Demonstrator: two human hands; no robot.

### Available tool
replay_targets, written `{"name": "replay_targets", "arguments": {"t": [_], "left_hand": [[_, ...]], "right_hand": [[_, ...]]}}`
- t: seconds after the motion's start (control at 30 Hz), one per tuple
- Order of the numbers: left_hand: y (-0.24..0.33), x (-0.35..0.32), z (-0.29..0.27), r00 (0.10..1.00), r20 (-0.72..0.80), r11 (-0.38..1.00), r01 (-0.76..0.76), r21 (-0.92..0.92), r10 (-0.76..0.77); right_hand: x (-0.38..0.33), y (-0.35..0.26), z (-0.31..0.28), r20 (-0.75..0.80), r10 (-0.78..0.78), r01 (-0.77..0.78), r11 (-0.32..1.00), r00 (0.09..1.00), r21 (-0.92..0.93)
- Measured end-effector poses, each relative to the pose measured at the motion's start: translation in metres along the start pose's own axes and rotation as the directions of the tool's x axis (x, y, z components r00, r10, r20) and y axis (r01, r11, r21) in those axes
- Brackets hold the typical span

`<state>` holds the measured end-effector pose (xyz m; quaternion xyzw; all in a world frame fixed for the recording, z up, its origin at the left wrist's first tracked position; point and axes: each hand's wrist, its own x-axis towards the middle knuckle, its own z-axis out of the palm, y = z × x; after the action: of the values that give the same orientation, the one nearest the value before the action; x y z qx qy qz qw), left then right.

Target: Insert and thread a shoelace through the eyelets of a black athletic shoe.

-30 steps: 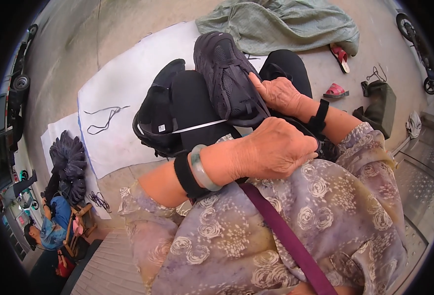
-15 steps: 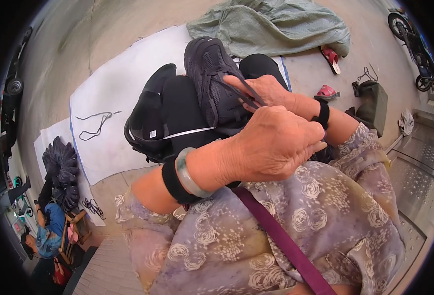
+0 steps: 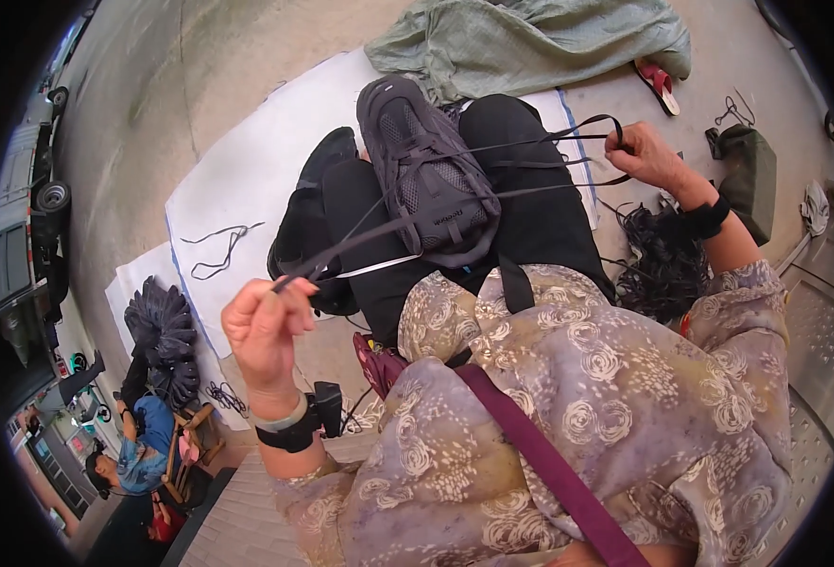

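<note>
A dark grey mesh sneaker point(image 3: 440, 189) rests between my black-trousered thighs. My left hand point(image 3: 270, 331) is out to the left, its fingers pinched on a dark shoelace point(image 3: 341, 248) that stretches from the sneaker. Away to the right, my right hand point(image 3: 651, 156) is closed round dark lace strands point(image 3: 568, 132), which loop at the fingers and run back across my right thigh to the sneaker. Both hands are apart from the sneaker itself. A thin white strip point(image 3: 379, 268) lies across my left thigh, close to the sneaker's near end.
On the white sheet point(image 3: 256, 189) lies a loose lace point(image 3: 223, 253). Bundled dark laces point(image 3: 163, 335) are at left, with a tangled pile point(image 3: 662, 255) at right. Beyond are a green cloth sack point(image 3: 521, 42), a red slipper point(image 3: 658, 85) and a seated person point(image 3: 147, 454).
My hands have moved from close together over the sneaker to wide apart, left hand leftward and right hand rightward. The laces are now drawn out between them.
</note>
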<state>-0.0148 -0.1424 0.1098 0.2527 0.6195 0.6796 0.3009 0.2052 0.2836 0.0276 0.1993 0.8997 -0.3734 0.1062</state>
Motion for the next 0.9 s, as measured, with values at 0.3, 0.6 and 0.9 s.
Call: {"name": "replay_targets", "arguments": {"t": [0.3, 0.6, 0.9], "left_hand": [[-0.106, 0.008, -0.076, 0.773, -0.568, 0.173, 0.623, 0.763, -0.282], [-0.111, 0.077, 0.057, 0.947, 0.177, 0.388, -0.275, 0.88, 0.269], [-0.085, 0.065, 0.018, 0.901, 0.312, 0.046, -0.34, 0.939, 0.302]], "right_hand": [[0.022, -0.017, 0.029, -0.22, -0.429, 0.279, 0.824, 0.876, -0.493], [0.077, -0.102, 0.099, -0.074, -0.539, 0.516, 0.832, 0.839, -0.206], [0.055, -0.015, -0.024, -0.132, -0.604, 0.461, 0.716, 0.786, -0.525]]}}
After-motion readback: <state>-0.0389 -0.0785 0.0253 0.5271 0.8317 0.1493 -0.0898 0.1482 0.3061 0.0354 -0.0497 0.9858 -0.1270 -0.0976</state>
